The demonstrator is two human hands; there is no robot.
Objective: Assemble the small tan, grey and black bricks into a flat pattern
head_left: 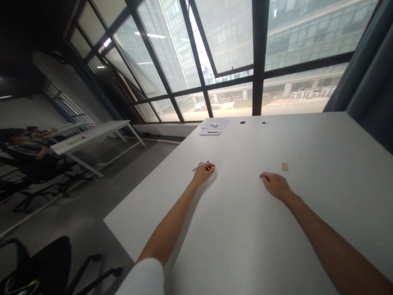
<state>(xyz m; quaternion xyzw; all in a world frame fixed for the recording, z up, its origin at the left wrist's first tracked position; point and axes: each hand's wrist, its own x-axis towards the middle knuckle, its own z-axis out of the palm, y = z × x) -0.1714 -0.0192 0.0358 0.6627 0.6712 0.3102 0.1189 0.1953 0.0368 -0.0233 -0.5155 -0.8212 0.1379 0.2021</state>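
My left hand (204,173) is over the white table (239,221), its fingers curled in and their tips near the thumb. Anything between those fingertips is too small to make out. Just behind and beside it lie several small thin grey pieces (195,169), partly covered by the hand. My right hand (276,185) rests low on the tabletop with fingers bent and drawn together at the tips. What it holds, if anything, is hidden. A small yellowish square (284,166), like a pad of notes, lies just beyond the right hand, apart from it.
Papers (211,127) with small items on them lie at the table's far left corner. A dark round disc (242,122) and a small dark item (264,122) lie along the far edge. A black chair (39,266) stands at lower left. People sit by another table (95,135).
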